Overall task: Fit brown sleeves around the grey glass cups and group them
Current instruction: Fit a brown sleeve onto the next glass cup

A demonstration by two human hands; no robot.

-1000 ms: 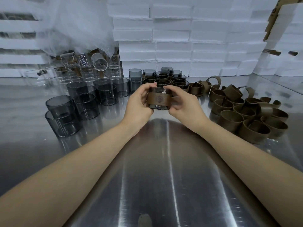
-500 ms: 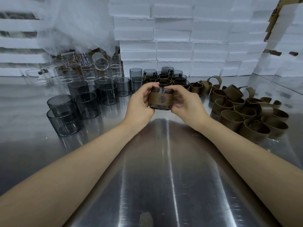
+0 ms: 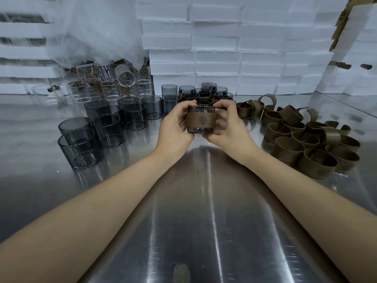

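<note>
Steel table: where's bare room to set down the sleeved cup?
Widest bare patch: the steel table near the person, between the forearms, bordered left by bare grey cups and right by loose brown sleeves. Crowded: the far strip, where the sleeved cups stand before the white foam blocks.
</note>
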